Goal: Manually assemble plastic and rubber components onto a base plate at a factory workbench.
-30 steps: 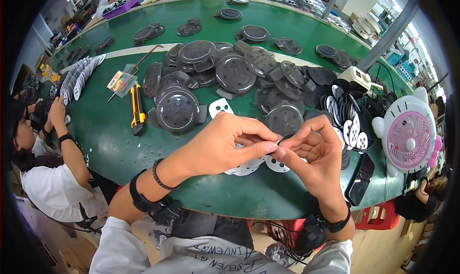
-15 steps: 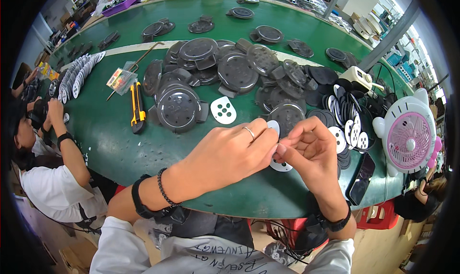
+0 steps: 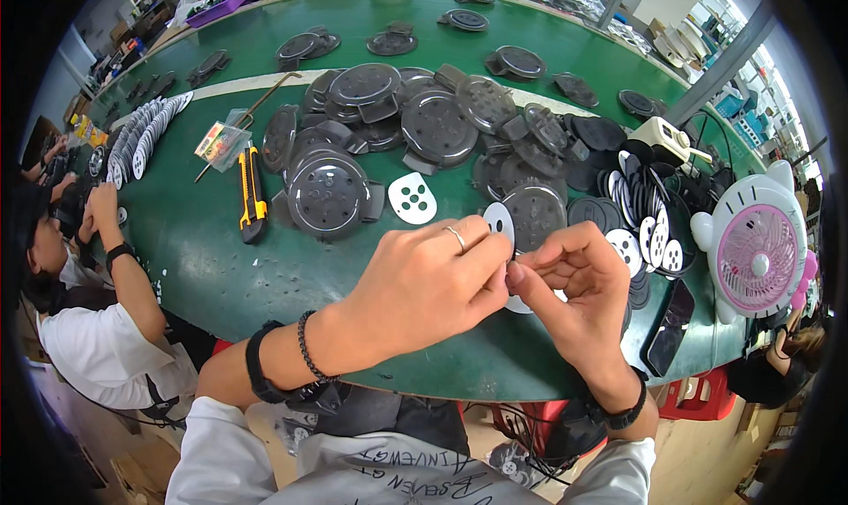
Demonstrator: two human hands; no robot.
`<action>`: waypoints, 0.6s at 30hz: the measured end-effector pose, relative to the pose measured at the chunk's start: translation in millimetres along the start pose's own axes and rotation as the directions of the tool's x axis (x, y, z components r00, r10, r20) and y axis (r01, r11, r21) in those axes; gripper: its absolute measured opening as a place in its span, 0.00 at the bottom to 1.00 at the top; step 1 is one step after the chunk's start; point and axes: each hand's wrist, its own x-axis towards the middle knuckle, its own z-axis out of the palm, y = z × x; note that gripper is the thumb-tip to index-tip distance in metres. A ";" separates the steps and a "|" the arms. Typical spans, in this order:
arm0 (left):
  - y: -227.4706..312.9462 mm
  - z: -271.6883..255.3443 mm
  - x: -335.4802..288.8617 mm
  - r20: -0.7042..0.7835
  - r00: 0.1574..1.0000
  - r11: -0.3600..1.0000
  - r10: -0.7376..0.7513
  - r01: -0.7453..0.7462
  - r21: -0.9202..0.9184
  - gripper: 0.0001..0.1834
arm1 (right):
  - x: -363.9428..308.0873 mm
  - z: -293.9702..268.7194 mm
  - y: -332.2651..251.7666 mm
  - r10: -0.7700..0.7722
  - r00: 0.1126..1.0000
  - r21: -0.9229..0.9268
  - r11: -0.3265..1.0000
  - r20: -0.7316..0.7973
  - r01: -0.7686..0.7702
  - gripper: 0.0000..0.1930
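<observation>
My left hand is closed, holding a thin white disc with holes that stands tilted behind its fingers. The middle of this disc is hidden by my hands, and a white edge shows below the fingers. My right hand meets the left one there, thumb and forefinger pinched together; what lies between those fingertips is too small to make out. Just beyond my left hand, a flat white plate with holes lies on the green table. Dark translucent round covers are heaped behind it.
At right lie piled white and black discs, a phone and a pink-and-white fan. An orange utility knife and a small plastic packet lie left. Behind, a green belt carries covers. A co-worker sits at left.
The white disc has tilted, so more of its face shows above my left fingers. My right hand has shifted slightly right and down. Covers on the far belt have moved right.
</observation>
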 end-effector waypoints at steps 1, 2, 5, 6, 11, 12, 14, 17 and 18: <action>-1.3 -0.8 0.8 0.003 1.000 1.000 -0.014 0.014 -0.016 0.06 | 0.3 -0.4 -0.2 -0.001 1.000 0.002 1.000 0.009 0.001 0.08; -2.8 -1.7 1.5 0.008 1.000 0.999 -0.024 0.025 -0.033 0.06 | 0.7 -0.8 -0.2 -0.003 1.000 0.003 1.000 0.016 0.003 0.08; -6.5 -5.9 2.8 0.068 0.994 0.979 -0.089 0.100 -0.178 0.06 | 1.5 -1.8 0.2 -0.010 1.000 0.037 0.999 0.011 0.010 0.09; -6.6 -6.7 3.0 0.072 0.994 0.979 -0.087 0.099 -0.177 0.06 | 1.8 -2.2 0.4 -0.010 1.000 0.036 0.999 0.008 0.009 0.09; -4.5 -7.6 3.6 0.118 0.991 0.985 -0.067 0.084 -0.150 0.05 | 0.9 0.2 2.2 -0.027 0.998 0.086 0.996 -0.060 0.032 0.11; -3.8 -6.8 3.4 0.119 0.991 0.985 -0.068 0.085 -0.151 0.05 | 0.3 1.5 2.8 -0.023 0.998 0.084 0.996 -0.060 0.028 0.11; -2.8 -4.6 2.6 0.076 0.997 0.997 0.006 0.000 -0.073 0.06 | -0.7 3.5 3.6 -0.066 0.993 0.037 0.997 -0.095 0.070 0.12; -2.6 -1.3 1.2 0.023 0.999 0.997 0.025 -0.023 -0.079 0.06 | -1.6 4.4 4.0 -0.106 0.987 -0.006 0.994 -0.118 0.106 0.12; -3.6 -0.6 1.1 0.028 0.999 0.997 0.019 -0.017 -0.073 0.06 | -1.9 4.6 4.1 -0.095 0.988 -0.003 0.995 -0.119 0.096 0.12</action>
